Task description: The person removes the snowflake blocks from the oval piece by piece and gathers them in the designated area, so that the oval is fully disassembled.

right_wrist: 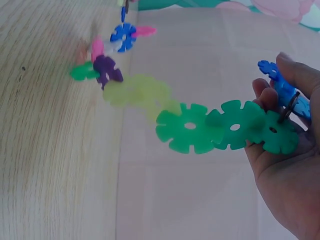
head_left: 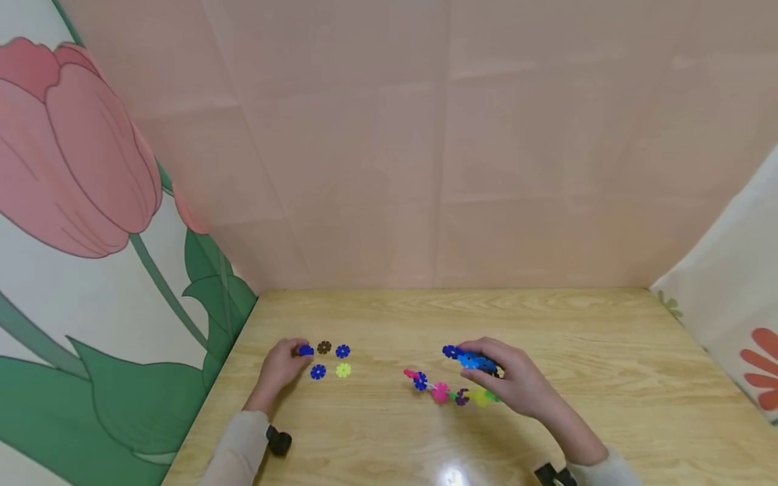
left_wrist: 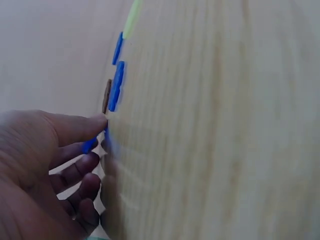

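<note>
gripping disc chain [right_wrist: 172, 127], left fingers [left_wrist: 80, 127] pinching blue disc [head_left: 306, 350]

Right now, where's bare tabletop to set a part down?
Free: table right of the right hand; the gap between the yellow disc and the disc chain. Crowded: among the loose discs by the left hand, and around the chain.

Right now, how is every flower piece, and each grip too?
Left grip: pinching a blue piece.
Right grip: curled round the flower chain's blue end.
Flower chain: linked together; I can't tell whether its far end touches the table.
Brown piece: flat, loose.
Far blue piece: flat, loose.
Near blue piece: flat, loose.
Yellow piece: flat, loose.
</note>
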Action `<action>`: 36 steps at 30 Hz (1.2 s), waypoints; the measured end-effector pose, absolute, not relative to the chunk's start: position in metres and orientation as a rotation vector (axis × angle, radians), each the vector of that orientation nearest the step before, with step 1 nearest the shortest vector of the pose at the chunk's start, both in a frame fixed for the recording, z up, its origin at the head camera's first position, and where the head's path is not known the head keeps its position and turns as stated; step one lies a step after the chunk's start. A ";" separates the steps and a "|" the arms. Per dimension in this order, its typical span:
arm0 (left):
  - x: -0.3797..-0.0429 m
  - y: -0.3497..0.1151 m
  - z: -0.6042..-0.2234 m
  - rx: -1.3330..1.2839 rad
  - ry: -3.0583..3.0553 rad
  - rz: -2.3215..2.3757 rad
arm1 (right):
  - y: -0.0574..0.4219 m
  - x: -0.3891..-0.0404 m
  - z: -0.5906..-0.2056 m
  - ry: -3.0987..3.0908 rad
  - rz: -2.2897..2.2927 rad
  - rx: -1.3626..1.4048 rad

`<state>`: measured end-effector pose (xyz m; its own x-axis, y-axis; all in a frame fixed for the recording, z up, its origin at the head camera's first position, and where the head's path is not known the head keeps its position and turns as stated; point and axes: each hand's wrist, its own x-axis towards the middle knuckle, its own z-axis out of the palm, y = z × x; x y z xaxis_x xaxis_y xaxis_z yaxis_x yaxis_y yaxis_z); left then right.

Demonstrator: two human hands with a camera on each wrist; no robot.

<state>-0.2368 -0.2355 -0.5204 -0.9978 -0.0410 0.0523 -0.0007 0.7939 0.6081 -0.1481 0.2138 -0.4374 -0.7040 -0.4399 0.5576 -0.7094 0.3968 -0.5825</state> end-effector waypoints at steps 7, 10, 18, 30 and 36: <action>-0.234 -0.236 -0.520 0.044 -2.959 -0.876 | 0.213 -0.147 -0.438 -2.327 1.228 1.009; -0.234 -0.233 -0.518 0.044 -2.973 -0.854 | 0.212 -0.147 -0.437 -2.328 1.219 0.997; -0.230 -0.207 -0.502 -0.001 -2.907 -0.908 | 0.212 -0.146 -0.435 -2.329 1.235 0.995; -0.208 -0.146 -0.465 -0.304 -2.798 -1.038 | 0.211 -0.146 -0.439 -2.402 1.278 0.926; -0.192 -0.120 -0.446 -0.462 -2.761 -1.073 | 0.209 -0.145 -0.438 -2.420 1.298 0.903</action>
<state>-0.1920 -0.1200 -0.4461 -0.9424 0.2314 0.2416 0.3338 0.6977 0.6338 -0.1452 0.2089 -0.4376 -0.7766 -0.4036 0.4838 -0.6263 0.4110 -0.6625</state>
